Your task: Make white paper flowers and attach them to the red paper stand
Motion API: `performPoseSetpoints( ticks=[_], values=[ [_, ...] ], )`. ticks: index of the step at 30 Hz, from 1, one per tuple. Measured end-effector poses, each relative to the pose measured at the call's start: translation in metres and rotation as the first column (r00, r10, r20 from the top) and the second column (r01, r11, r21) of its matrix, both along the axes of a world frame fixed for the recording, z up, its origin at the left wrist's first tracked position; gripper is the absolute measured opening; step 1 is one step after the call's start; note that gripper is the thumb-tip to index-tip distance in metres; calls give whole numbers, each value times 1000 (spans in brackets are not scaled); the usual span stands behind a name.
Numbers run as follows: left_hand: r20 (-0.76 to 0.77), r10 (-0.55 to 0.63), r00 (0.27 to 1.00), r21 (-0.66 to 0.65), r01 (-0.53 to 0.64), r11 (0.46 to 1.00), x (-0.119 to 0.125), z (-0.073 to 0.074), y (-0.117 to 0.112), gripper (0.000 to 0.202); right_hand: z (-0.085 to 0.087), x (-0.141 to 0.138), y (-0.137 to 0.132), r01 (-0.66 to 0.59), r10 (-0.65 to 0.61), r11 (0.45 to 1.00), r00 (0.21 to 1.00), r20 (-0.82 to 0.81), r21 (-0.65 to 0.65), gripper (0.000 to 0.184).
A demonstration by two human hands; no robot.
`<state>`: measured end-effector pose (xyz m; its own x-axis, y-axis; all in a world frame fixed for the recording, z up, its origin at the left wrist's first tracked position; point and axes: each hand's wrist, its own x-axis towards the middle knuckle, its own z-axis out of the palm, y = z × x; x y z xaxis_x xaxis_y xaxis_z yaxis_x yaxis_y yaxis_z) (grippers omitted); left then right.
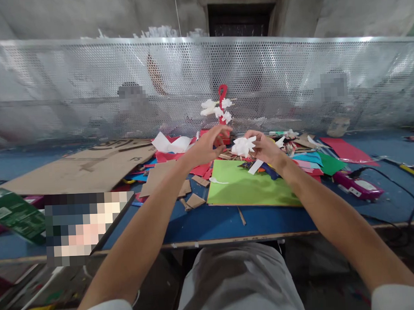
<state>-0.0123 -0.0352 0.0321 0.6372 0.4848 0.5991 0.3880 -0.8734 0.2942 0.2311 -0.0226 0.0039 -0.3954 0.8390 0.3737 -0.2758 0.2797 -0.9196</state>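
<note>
The right hand [266,148] holds a white craft flower [243,146] above a blue table [210,225]; the left hand [210,143], fingers curved and parted, is just beside the flower. A lime-green sheet [249,189] lies near the table's front edge, with cardboard scraps [195,201] to its left. Toward the far edge, smaller white flowers [226,103] cluster at a curved red piece [222,91] before a perforated screen [265,79]; a large cardboard sheet [87,168] lies farther left.

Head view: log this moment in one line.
right hand: holds white paper flower | left hand: beside it, nothing seen held | nearby: lime-green sheet on blue table | behind: red upright with white flowers
</note>
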Motion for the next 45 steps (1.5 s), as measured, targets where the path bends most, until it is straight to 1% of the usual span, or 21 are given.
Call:
performPoseSetpoints(
  ticks=[1,2,3,4,6,8,11,14,16,17,19,23,27,30,33,36,39,41,43,45],
  values=[
    [-115,8,993,-50,-14,999,-5,0,4,44,0,0,0,2,-2,1000,1000,1,0,43],
    [-256,-7,967,-111,-22,994,-10,-2,9,37,0,0,1,-2,2,1000,1000,2,-3,42],
    [-401,-44,915,-186,-34,982,-14,-4,13,32,0,0,2,-8,8,1000,1000,2,-7,41],
    [-505,-59,861,-235,-72,969,-18,-7,16,29,-1,0,3,-16,16,1000,1000,1,-14,39],
    [-629,-85,773,-298,-138,945,-24,-13,21,30,-3,-1,6,-33,33,999,999,1,-26,33],
    [-662,-102,742,-336,-172,926,-27,-17,24,36,-5,-3,8,-42,42,998,999,7,-38,29],
    [-681,-122,722,-373,-198,906,-26,-19,23,40,-7,-6,10,-41,43,997,999,27,-64,27],
    [-728,-131,673,-383,-240,892,-22,-19,22,30,-7,-8,11,-33,35,997,999,25,-77,28],
    [-736,-153,660,-406,-249,879,-20,-21,23,22,-7,-10,11,-17,18,997,999,26,-71,28],
    [-727,-163,667,-421,-245,874,-20,-22,24,19,-6,-11,11,-7,9,998,1000,29,-65,29],
    [-687,-160,709,-431,-221,875,-22,-24,26,18,-7,-12,12,12,-11,999,1000,30,-48,30],
    [-591,-99,800,-364,-156,918,-21,-22,30,23,-11,-13,16,62,-61,998,998,22,-12,30],
    [-441,-39,897,-298,-106,949,-14,-19,31,28,-13,-14,18,103,-105,994,993,45,35,30],
    [-329,5,944,-312,-114,943,-7,-23,32,25,-12,-16,16,151,-162,981,983,89,118,30],
    [-189,8,982,-403,-85,911,-1,-28,31,21,-9,-18,13,206,-244,949,959,142,240,29],
    [-44,58,997,-494,-72,866,6,-31,30,19,-8,-20,11,212,-285,921,938,195,326,27],
    [50,135,990,-561,-84,823,11,-30,29,20,-9,-21,12,211,-301,910,928,220,358,27],
    [105,163,981,-576,-73,814,13,-29,30,22,-9,-21,12,211,-298,911,931,209,355,27],
    [159,173,972,-579,-50,814,15,-28,29,24,-7,-21,10,208,-285,916,939,192,342,28],
    [201,180,963,-599,-24,800,16,-25,27,25,-4,-21,8,208,-283,917,941,187,341,29]
  ],
)
